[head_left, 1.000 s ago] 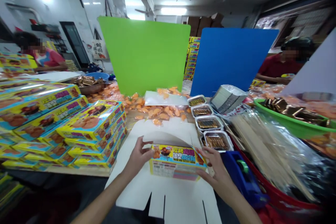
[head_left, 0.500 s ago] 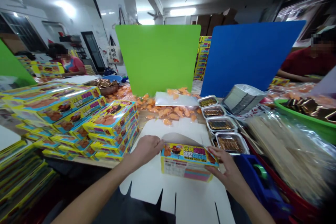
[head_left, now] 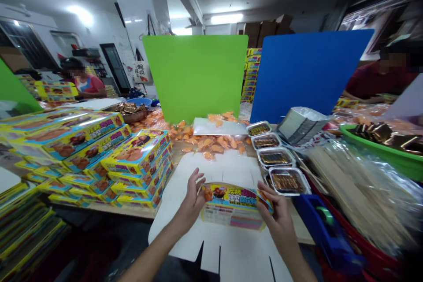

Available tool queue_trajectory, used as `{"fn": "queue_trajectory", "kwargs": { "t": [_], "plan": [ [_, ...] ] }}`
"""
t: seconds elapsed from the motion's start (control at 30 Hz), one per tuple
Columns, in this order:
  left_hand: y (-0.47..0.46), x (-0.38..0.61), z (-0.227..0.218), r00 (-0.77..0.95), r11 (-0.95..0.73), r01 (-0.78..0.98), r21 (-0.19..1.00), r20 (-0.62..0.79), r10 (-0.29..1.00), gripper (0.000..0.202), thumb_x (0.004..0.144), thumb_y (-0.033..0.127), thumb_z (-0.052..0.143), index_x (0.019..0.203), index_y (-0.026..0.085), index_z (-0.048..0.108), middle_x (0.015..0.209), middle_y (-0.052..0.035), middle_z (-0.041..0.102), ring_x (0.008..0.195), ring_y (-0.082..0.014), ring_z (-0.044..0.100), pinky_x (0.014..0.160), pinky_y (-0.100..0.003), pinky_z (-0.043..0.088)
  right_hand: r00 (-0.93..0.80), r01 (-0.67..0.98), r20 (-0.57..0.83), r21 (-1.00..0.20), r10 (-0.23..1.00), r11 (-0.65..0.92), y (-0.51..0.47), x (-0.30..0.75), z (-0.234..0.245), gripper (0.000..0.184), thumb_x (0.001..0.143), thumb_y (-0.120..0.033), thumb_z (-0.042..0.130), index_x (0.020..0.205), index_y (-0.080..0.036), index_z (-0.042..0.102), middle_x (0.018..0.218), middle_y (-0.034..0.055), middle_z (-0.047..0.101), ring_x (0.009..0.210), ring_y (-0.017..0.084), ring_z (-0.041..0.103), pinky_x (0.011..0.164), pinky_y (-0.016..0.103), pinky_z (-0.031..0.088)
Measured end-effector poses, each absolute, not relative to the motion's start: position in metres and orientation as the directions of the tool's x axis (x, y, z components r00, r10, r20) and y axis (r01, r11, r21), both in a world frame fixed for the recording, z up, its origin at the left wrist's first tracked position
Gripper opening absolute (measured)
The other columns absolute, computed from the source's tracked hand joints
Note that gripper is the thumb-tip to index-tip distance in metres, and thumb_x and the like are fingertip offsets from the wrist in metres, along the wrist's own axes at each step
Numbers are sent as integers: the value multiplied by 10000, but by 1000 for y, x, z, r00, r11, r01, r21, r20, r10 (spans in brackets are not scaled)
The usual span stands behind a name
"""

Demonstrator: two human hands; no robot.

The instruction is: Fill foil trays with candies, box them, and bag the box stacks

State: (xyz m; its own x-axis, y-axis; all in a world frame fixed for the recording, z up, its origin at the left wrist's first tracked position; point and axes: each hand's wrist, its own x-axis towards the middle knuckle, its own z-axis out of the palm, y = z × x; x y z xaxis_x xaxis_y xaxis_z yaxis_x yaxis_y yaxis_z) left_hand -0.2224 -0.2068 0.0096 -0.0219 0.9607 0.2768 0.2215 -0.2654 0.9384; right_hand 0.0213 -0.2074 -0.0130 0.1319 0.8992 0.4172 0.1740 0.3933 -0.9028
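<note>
A yellow and blue printed cardboard box (head_left: pixel 231 211) lies on white flattened card (head_left: pixel 185 224) in front of me. Its front panel and printed top face me. My left hand (head_left: pixel 195 194) is against the box's left end, thumb low and fingers raised at the corner. At the right end, my right hand (head_left: pixel 274 207) grips the box, with its thumb on the front edge and its fingers over the top. The box's contents are hidden. Just beyond my right hand stand several foil trays (head_left: pixel 287 180) with brown packets in them.
Stacked finished boxes (head_left: pixel 135 154) fill the left. Orange packets (head_left: pixel 208 143) lie beyond the card, before a green board (head_left: pixel 198 79) and a blue board (head_left: pixel 307 75). A blue tape dispenser (head_left: pixel 324 229), bagged wooden sticks (head_left: pixel 350 194) and a green basin (head_left: pixel 390 154) are on the right. Two people sit further off.
The raised white flap on the box has come down, and the top now looks closed. My left hand has turned from over the top corner to the box's left end.
</note>
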Motion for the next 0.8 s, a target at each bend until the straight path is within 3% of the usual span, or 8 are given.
{"fn": "queue_trajectory", "kwargs": {
  "t": [0.1, 0.23, 0.37, 0.47, 0.57, 0.7, 0.8],
  "plan": [
    [-205, -206, 6, -71, -156, -67, 985, 152, 986, 325, 825, 260, 462, 1137, 191, 527, 1307, -91, 494, 1143, -220, 523, 909, -325, 449, 297, 46, 332, -942, 895, 333, -204, 7, -14, 244, 776, -379, 631, 885, -221, 480, 1227, 145, 560, 1149, 256, 522, 921, 464, 446],
    [-204, -193, 3, -193, -164, -192, 968, 127, 973, 82, 713, 208, 604, 785, 173, 586, 1093, -53, 574, 972, -205, 574, 812, -290, 476, 395, -88, 296, -930, 870, 357, -201, -2, -14, 197, 769, -325, 636, 830, -216, 484, 1136, 107, 616, 1075, 247, 567, 855, 428, 474],
    [-205, -189, -2, -242, -176, -282, 943, 108, 964, 120, 599, 86, 569, 683, 170, 546, 1001, -29, 554, 889, -193, 573, 746, -288, 487, 399, -90, 337, -911, 853, 402, -203, -2, -16, 140, 769, -245, 616, 838, -216, 498, 1084, 91, 625, 1041, 246, 574, 842, 421, 468],
    [-207, -189, -3, -268, -195, -269, 943, 122, 956, 137, 576, 65, 536, 665, 169, 541, 991, -27, 554, 888, -190, 564, 738, -284, 481, 277, 35, 432, -897, 858, 440, -205, 6, -16, 92, 823, -235, 546, 913, -230, 568, 1145, 84, 591, 1086, 239, 539, 908, 436, 431],
    [-208, -197, -6, -222, -235, -192, 953, 191, 956, 106, 638, 99, 580, 710, 173, 559, 1036, -41, 564, 947, -201, 564, 788, -296, 471, 26, 245, 538, -820, 842, 517, -205, 26, -11, 215, 863, -288, 505, 1033, -277, 637, 1256, 77, 527, 1174, 241, 475, 976, 440, 394],
    [-201, -219, -13, 37, -403, 7, 915, 403, 915, 188, 707, 227, 688, 861, 181, 590, 1280, -118, 496, 1096, -256, 543, 867, -363, 464, -274, 389, 509, -718, 816, 578, -202, 55, -2, 338, 786, -355, 627, 1124, -340, 627, 1324, 62, 494, 1213, 261, 454, 954, 430, 446],
    [-192, -237, -14, 239, -625, 162, 764, 584, 776, 229, 734, 239, 704, 940, 197, 613, 1320, -141, 499, 1208, -276, 480, 921, -408, 445, -343, 424, 478, -690, 809, 587, -200, 65, 1, 307, 800, -330, 619, 1105, -353, 640, 1317, 50, 520, 1186, 250, 495, 947, 436, 463]
  ]
}}
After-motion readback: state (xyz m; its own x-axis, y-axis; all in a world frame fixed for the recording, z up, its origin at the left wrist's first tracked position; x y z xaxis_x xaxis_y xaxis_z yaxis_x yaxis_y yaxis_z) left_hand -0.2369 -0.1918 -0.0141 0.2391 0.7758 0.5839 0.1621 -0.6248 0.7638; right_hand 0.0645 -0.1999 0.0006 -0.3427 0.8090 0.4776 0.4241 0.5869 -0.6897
